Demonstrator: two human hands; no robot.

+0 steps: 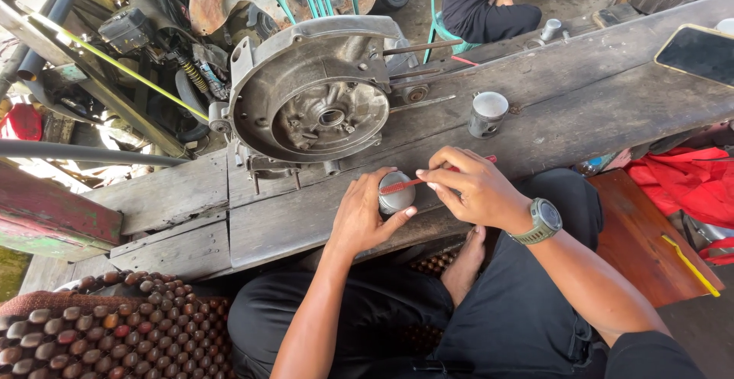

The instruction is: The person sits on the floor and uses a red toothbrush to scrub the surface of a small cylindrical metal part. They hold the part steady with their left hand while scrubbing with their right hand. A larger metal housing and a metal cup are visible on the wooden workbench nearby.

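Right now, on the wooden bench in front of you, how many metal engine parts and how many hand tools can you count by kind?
Round grey metal engine casing: 1
Small grey metal pistons: 2, one held in the left hand at, one standing apart on the weathered wooden bench at
Red-handled toothbrush, in the right hand: 1
Total: 4
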